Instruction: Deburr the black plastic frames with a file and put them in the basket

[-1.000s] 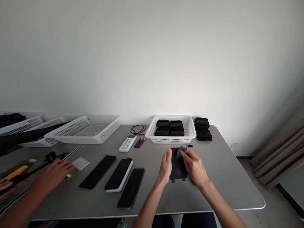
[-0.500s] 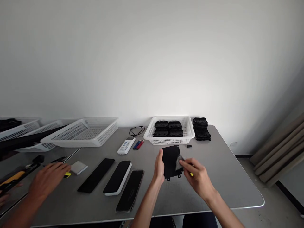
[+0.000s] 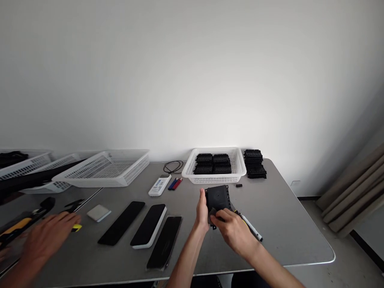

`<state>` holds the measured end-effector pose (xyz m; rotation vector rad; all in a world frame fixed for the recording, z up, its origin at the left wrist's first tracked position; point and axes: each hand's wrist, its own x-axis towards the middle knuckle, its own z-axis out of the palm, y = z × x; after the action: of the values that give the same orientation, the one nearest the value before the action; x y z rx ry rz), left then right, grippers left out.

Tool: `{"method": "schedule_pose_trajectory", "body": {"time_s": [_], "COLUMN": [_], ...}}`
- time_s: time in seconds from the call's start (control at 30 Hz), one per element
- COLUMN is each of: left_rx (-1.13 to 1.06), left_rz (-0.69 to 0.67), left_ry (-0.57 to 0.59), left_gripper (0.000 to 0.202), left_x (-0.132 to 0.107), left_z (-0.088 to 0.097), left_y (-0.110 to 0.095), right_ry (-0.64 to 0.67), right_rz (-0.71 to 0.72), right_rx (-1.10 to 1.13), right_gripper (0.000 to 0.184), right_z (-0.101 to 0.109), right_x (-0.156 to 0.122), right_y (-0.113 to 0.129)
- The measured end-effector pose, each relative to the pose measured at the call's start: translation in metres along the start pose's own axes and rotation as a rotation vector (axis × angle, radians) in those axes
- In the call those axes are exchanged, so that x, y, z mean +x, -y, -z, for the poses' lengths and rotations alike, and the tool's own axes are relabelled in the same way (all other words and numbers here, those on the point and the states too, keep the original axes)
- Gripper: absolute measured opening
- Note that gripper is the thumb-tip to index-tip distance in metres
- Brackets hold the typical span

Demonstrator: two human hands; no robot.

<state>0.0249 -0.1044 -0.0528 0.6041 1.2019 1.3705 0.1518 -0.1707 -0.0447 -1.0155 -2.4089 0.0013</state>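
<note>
1. Two hands of the wearer are at work at lower centre-right of the frame, above the grey counter (image 3: 288, 224).
2. Left hand (image 3: 202, 210): partly closed, thumb raised along the left edge of a black plate (image 3: 217, 196), gripping it.
3. Right hand (image 3: 232, 230): fingers curled and pinched on a grey piece (image 3: 210, 213), mostly hidden, which is against the plate's lower left part.
4. Position of plate: tilted, directly right of the left hand and beyond the right hand's fingers, which cover its lower portion. Its toothed right edge is visible.
5. White pen (image 3: 252, 228): just right of the right hand, dark end toward the lower right of the frame.
6. White basket (image 3: 216, 179): beyond the plate, holding four groups of black parts (image 3: 213, 164). Further black parts (image 3: 255, 164) are stacked to its right.
7. Change against half a second ago: the grey piece was then at the plate's right edge; the right hand has since shifted left across it. The pen now shows, and the plate presents a different appearance, its right edge toothed where it then looked straight. The left hand keeps its hold. Basket contents match.
</note>
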Motion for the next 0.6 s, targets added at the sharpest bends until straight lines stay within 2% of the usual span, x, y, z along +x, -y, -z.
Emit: {"method": "schedule_pose_trajectory", "body": {"time_s": [0.13,0.27,0.37,0.47,0.6], "left_rx": [0.028,0.032,0.03,-0.01,-0.07], "left_rz": [-0.029,-0.007,-0.039,-0.026,0.045], "left_ry": [-0.015,0.022,0.002,-0.036,-0.121], "left_gripper": [0.059,0.056,0.043,0.034,0.027], "left_x": [0.007,0.004,0.0,-0.002,0.002], "left_z": [0.004,0.005,0.002,-0.001,0.001], "left_y": [0.008,0.022,0.026,0.02,0.008], "right_ry": [0.041,-0.161,-0.209,-0.133,0.026], "right_rz": [0.056,-0.169,-0.276,-0.204,-0.033], "right_rx": [0.095,0.08,-0.018,-0.037,-0.023], "right_gripper": [0.03,0.04,0.039,0.037,0.026], "right_z": [0.014,0.023,0.017,0.006,0.0], "right_x": [-0.012,0.001,0.018,0.027,0.016], "right_y": [-0.005,-0.022,-0.027,-0.019,-0.005]}}
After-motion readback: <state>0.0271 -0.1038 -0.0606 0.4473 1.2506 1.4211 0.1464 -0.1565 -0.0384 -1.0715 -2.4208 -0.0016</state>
